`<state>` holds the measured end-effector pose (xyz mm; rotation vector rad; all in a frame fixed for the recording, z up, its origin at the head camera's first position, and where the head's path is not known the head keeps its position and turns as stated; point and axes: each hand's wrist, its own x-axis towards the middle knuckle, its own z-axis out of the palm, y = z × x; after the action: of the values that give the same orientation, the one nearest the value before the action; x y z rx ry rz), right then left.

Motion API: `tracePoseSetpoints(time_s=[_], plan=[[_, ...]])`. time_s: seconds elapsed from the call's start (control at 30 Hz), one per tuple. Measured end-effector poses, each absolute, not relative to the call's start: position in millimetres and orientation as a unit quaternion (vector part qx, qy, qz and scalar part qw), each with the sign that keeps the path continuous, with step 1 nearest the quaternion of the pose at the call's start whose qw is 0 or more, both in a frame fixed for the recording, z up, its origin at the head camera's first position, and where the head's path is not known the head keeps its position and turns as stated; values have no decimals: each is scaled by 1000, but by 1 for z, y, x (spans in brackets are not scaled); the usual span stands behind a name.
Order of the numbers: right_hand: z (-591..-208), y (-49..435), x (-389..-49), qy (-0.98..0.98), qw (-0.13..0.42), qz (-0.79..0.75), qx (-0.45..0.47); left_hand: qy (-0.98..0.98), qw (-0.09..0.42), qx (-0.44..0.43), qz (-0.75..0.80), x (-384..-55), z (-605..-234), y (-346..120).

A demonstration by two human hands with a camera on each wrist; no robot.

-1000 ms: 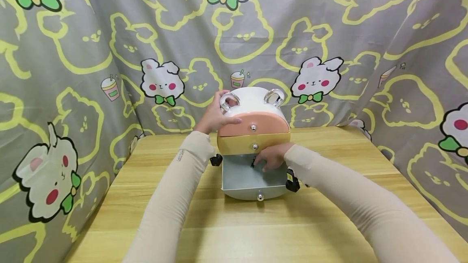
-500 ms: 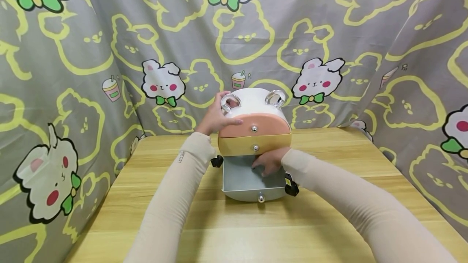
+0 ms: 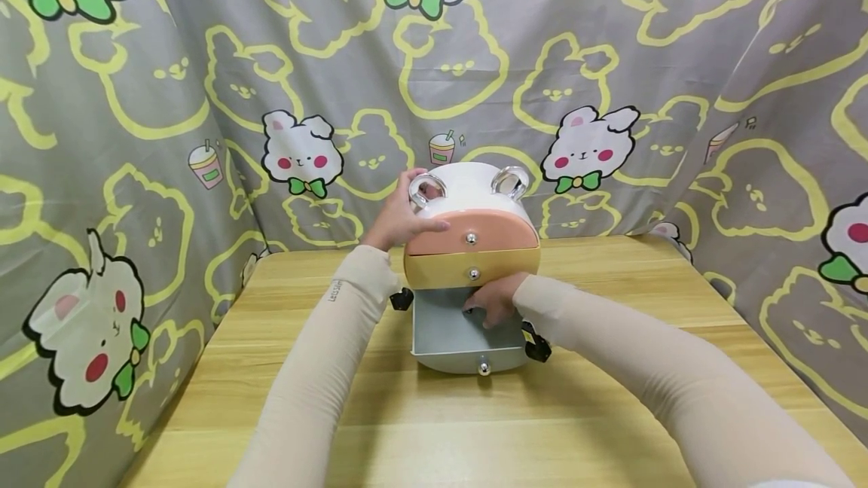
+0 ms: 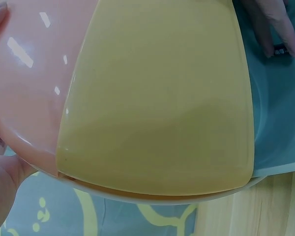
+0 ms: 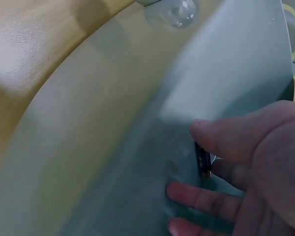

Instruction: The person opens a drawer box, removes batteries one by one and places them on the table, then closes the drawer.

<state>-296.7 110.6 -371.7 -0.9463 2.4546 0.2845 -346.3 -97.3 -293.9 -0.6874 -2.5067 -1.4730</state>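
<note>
A small drawer cabinet [image 3: 468, 185] with a white top and shiny ear-like rings stands on the table. My left hand [image 3: 401, 218] grips its upper left side, with the thumb across the front of the orange drawer [image 3: 502, 228]. Below that, the yellow drawer [image 3: 434, 269] is closed, while the grey-green bottom drawer [image 3: 441, 330] is pulled out. Inside it, my right hand [image 3: 493, 300] pinches a small black battery [image 5: 203, 160] with a copper-coloured end between thumb and finger. In the left wrist view the battery [image 4: 281, 49] lies close to the drawer floor; whether it touches is unclear.
A wooden table [image 3: 380, 428] carries the cabinet. Patterned grey curtains [image 3: 366, 66] surround its back and sides. The open drawer's front, with a silver knob [image 3: 484, 368], juts toward the near side. Black wrist devices [image 3: 537, 343] sit beside the drawer.
My right hand has moved slightly left and deeper into the bottom drawer, and the battery, seen below the fingers earlier, is now mostly covered in the head view. My left hand stays put.
</note>
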Motion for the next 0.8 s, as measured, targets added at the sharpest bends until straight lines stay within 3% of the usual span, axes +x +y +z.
tracePoseSetpoints(time_s=[0.8], plan=[[-376,110,-295,901,207,106,-365,-834,76,-232,-495,-347,-294,-97]])
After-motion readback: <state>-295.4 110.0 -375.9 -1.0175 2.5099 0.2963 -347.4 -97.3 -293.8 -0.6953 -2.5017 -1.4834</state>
